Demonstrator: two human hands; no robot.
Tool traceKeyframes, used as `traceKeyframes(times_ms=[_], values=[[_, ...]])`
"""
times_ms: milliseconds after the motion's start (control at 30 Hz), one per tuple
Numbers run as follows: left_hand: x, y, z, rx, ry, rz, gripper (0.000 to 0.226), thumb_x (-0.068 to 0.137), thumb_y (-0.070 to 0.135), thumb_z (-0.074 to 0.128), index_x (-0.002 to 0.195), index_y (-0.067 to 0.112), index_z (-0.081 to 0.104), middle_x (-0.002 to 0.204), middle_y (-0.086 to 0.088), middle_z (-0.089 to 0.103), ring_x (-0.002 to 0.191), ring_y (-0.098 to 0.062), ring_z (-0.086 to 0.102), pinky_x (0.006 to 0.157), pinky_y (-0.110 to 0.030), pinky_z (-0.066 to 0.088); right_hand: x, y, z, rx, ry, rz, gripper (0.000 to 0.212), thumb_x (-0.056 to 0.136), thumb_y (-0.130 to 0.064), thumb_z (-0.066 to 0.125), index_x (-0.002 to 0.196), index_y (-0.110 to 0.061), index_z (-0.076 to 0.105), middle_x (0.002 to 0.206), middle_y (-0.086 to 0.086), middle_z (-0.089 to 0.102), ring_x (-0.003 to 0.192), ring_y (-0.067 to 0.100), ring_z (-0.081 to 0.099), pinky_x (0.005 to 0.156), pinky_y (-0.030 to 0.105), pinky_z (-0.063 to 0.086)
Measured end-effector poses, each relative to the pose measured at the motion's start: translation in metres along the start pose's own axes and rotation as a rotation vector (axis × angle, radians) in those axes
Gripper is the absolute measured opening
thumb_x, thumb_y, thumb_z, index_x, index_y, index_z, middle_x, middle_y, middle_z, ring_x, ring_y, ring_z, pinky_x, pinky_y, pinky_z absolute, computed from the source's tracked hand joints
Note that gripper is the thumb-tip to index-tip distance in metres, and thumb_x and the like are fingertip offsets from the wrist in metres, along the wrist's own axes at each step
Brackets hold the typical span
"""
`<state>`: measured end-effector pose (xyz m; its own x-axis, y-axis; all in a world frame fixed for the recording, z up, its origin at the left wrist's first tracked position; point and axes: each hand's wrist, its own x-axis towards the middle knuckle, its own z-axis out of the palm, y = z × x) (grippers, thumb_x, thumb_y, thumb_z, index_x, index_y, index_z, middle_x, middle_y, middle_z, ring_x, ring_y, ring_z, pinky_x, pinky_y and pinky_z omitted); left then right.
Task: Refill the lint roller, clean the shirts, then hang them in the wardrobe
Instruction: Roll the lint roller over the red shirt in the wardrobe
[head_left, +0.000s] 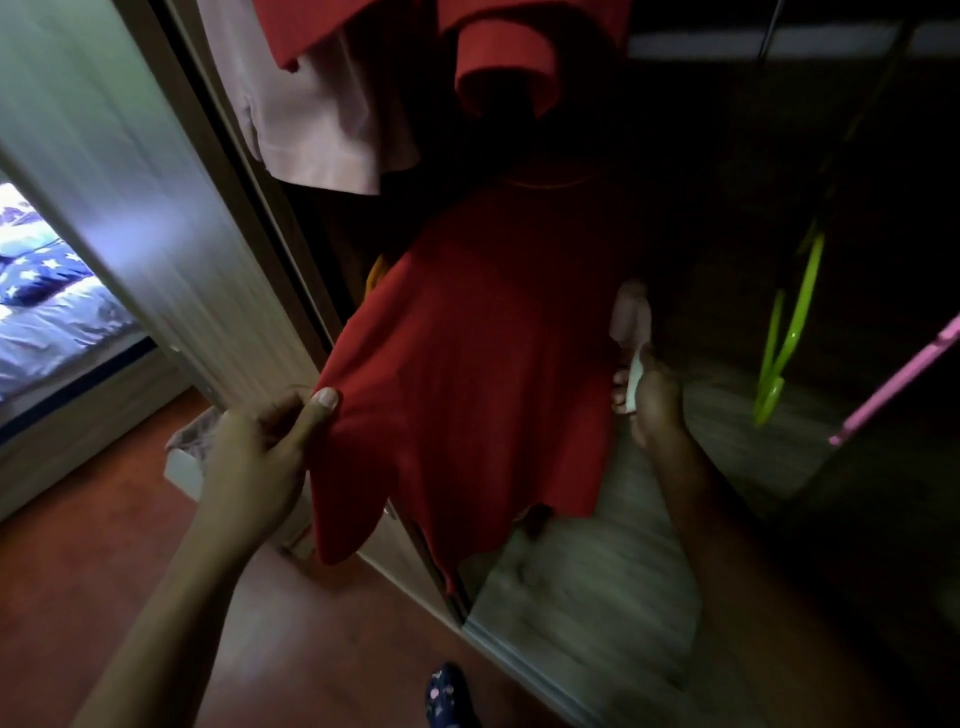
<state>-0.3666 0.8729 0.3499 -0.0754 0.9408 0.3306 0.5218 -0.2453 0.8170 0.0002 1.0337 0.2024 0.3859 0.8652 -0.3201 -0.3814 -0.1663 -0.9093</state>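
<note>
A red shirt (467, 374) hangs inside the dark wardrobe, its lower part pulled out toward me. My left hand (265, 447) pinches the shirt's left hem between thumb and fingers. My right hand (652, 402) grips the white handle of the lint roller (631, 317), whose pale roll stands upright against the shirt's right edge. The shirt's hanger is hidden in the dark.
A pale pink garment (317, 119) and another red one (498, 57) hang above. Green (784, 332) and pink (893, 384) hangers dangle at right. The wardrobe's sliding door (130, 197) stands left, a bed (47, 301) behind it. A white bin (189, 457) sits on the floor.
</note>
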Motion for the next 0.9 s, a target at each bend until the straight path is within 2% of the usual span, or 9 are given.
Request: traceKeyframes(times_ms=[100,200,333,433,567,667,733,900], values=[[0.001,-0.001,0.003,0.011,0.014,-0.019,0.032,0.100,0.027,0.057,0.076,0.010,0.069,0.059,0.001,0.064,0.054,-0.005,0.054,0.055,-0.028,0.044,-0.045,0.028,0.012,-0.083,-0.135,-0.033,0.038,0.105,-0.044,0.040,0.102,-0.014,0.063,0.061,0.005,0.049,0.030,0.010,0.041,0.034,0.013,0.029],[0.000,-0.005,0.005,0.040,0.019,0.000,0.036,0.100,0.030,0.057,0.075,0.007,0.068,0.061,-0.012,0.062,0.056,-0.011,0.052,0.056,-0.038,0.045,-0.093,0.072,0.015,-0.186,-0.311,0.025,0.035,0.104,-0.040,0.045,0.100,-0.012,0.066,0.054,0.007,0.051,0.028,0.014,0.041,0.034,0.014,0.029],[-0.005,-0.002,0.008,-0.029,0.033,-0.032,0.032,0.100,0.026,0.057,0.076,0.008,0.068,0.057,0.005,0.060,0.053,-0.002,0.050,0.053,-0.024,0.042,-0.141,0.115,0.007,-0.407,-0.657,0.119,0.033,0.104,-0.039,0.045,0.107,-0.013,0.065,0.053,0.004,0.055,0.030,0.016,0.046,0.033,0.015,0.028],[-0.008,-0.001,0.009,-0.044,0.036,-0.030,0.030,0.100,0.024,0.057,0.080,0.007,0.070,0.059,0.008,0.063,0.052,0.002,0.051,0.052,-0.016,0.041,-0.148,0.118,0.005,-0.501,-0.761,0.135,0.034,0.104,-0.041,0.045,0.107,-0.015,0.067,0.055,0.003,0.056,0.035,0.016,0.050,0.034,0.018,0.030],[-0.013,0.000,0.008,-0.006,0.041,-0.014,0.028,0.100,0.024,0.057,0.077,0.017,0.070,0.060,0.012,0.066,0.053,0.002,0.055,0.053,-0.013,0.042,-0.118,0.100,0.004,-0.400,-0.605,0.164,0.037,0.105,-0.038,0.043,0.106,-0.010,0.068,0.052,0.004,0.055,0.031,0.015,0.048,0.034,0.017,0.028],[-0.015,-0.001,0.007,0.012,0.043,-0.016,0.029,0.100,0.026,0.057,0.078,0.014,0.071,0.065,-0.007,0.066,0.054,-0.003,0.054,0.053,-0.023,0.044,-0.082,0.081,-0.003,-0.282,-0.415,0.150,0.040,0.104,-0.040,0.043,0.103,-0.009,0.069,0.056,0.006,0.054,0.031,0.015,0.046,0.034,0.016,0.028],[-0.015,0.000,0.008,0.003,0.044,-0.023,0.029,0.100,0.025,0.058,0.079,0.009,0.070,0.068,-0.017,0.064,0.055,-0.007,0.052,0.053,-0.024,0.043,-0.059,0.069,-0.008,-0.183,-0.292,0.147,0.041,0.104,-0.042,0.041,0.101,-0.012,0.067,0.061,0.005,0.052,0.033,0.012,0.045,0.035,0.015,0.027],[-0.013,0.003,0.008,-0.006,0.042,-0.025,0.031,0.100,0.024,0.058,0.079,0.004,0.069,0.066,-0.026,0.061,0.053,-0.008,0.050,0.051,-0.023,0.042,-0.025,0.056,-0.014,-0.021,-0.128,0.119,0.039,0.105,-0.046,0.036,0.104,-0.017,0.062,0.068,0.001,0.053,0.038,0.007,0.046,0.035,0.016,0.030]])
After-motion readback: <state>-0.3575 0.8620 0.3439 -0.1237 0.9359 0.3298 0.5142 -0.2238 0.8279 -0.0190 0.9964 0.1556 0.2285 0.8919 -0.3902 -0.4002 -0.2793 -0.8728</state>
